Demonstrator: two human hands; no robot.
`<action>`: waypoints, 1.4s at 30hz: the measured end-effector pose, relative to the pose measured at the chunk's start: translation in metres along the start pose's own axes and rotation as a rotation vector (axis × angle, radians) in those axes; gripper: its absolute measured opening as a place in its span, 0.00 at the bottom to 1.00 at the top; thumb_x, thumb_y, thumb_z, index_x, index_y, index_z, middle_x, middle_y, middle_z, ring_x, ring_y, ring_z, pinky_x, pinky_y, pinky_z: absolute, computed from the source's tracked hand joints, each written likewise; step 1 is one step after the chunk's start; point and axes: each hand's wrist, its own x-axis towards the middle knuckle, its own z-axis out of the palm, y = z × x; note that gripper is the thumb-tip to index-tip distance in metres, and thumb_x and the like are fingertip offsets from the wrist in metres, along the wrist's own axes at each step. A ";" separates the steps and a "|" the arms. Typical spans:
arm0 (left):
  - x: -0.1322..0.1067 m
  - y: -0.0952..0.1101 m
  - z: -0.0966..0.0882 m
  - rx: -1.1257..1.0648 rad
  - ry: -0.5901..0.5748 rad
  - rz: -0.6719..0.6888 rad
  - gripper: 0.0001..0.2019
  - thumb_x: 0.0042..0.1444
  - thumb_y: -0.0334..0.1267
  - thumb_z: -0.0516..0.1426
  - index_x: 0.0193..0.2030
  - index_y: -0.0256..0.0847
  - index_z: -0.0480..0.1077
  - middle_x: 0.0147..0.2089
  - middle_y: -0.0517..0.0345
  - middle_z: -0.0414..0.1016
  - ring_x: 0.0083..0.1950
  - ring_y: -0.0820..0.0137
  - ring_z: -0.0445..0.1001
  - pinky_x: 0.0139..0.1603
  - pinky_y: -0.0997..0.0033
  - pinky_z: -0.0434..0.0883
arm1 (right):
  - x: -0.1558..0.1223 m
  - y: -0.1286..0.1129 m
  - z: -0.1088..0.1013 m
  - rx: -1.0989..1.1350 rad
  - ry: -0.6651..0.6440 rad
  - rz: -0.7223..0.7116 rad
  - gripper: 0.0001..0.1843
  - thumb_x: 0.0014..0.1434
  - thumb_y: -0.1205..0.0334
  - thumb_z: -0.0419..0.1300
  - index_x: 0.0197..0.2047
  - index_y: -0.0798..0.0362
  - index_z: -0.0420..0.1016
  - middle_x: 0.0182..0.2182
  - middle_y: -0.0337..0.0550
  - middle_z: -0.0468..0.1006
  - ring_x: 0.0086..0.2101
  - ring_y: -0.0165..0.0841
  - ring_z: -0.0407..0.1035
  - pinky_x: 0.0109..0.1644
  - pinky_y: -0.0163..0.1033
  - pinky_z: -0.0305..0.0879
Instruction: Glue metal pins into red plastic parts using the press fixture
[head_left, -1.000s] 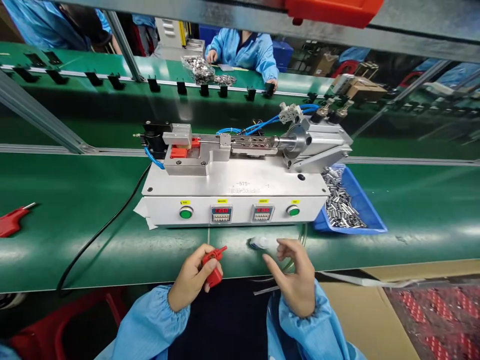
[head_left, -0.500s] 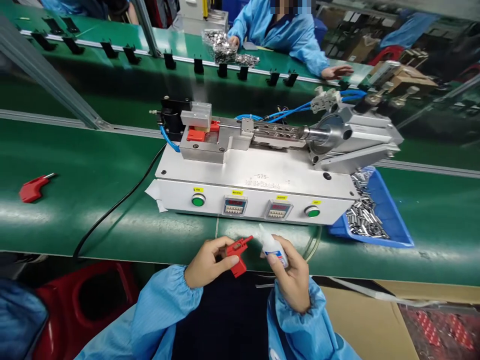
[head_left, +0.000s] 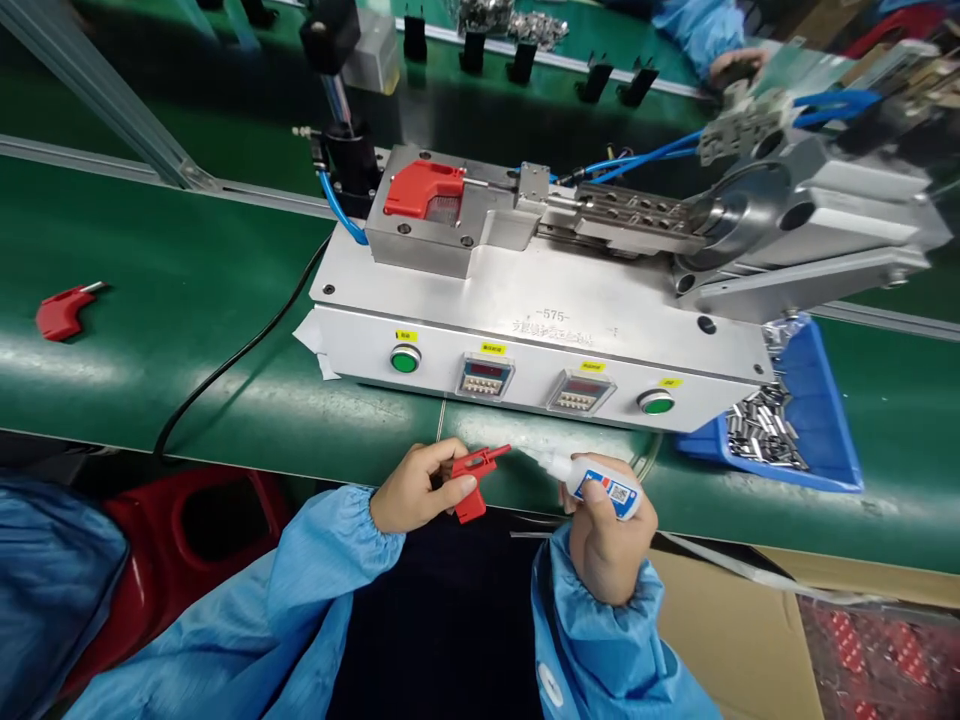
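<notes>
Red handheld piece (head_left: 472,500), one; bottle (head_left: 583,480), one

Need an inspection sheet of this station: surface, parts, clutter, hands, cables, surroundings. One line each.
Surface: green bench, light glare on it; machine stands on top.
Job's things: red part and white bottle, both in hand; nozzle points at the part's narrow end, contact unclear.
Clutter: loose red piece with metal pin, left of machine; blue bin of metal pieces, right.
Hands: left hand grips the red part; right hand holds the bottle.
Cables: black cable crosses bench to near edge; blue tubes on machine.
Surroundings: red plastic seat lower left; co-worker's hand at far bench, blurred.
</notes>
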 end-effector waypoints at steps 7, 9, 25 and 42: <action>-0.001 -0.001 0.000 0.017 0.021 0.021 0.17 0.67 0.52 0.60 0.35 0.41 0.68 0.23 0.67 0.64 0.22 0.75 0.61 0.25 0.75 0.59 | -0.005 -0.007 0.003 -0.195 0.017 -0.151 0.15 0.65 0.48 0.68 0.38 0.53 0.80 0.23 0.38 0.72 0.20 0.29 0.62 0.24 0.36 0.60; -0.001 -0.001 0.000 0.023 0.021 0.018 0.18 0.67 0.53 0.60 0.35 0.41 0.68 0.23 0.67 0.64 0.22 0.75 0.61 0.25 0.74 0.60 | -0.003 -0.011 0.005 -0.216 0.014 -0.163 0.16 0.65 0.48 0.67 0.37 0.53 0.80 0.23 0.38 0.72 0.20 0.29 0.62 0.24 0.36 0.60; 0.000 0.002 -0.002 0.053 0.024 0.026 0.18 0.67 0.53 0.60 0.35 0.40 0.69 0.23 0.67 0.63 0.23 0.75 0.61 0.26 0.74 0.61 | -0.002 -0.008 0.006 -0.224 0.010 -0.188 0.12 0.66 0.52 0.68 0.39 0.53 0.81 0.24 0.38 0.73 0.22 0.30 0.63 0.25 0.36 0.62; 0.000 0.000 -0.001 0.043 0.011 0.035 0.15 0.67 0.49 0.60 0.35 0.41 0.68 0.23 0.68 0.62 0.22 0.76 0.59 0.25 0.75 0.58 | 0.001 -0.008 0.004 -0.131 0.010 -0.125 0.13 0.63 0.51 0.69 0.39 0.52 0.81 0.23 0.37 0.75 0.21 0.30 0.66 0.25 0.36 0.62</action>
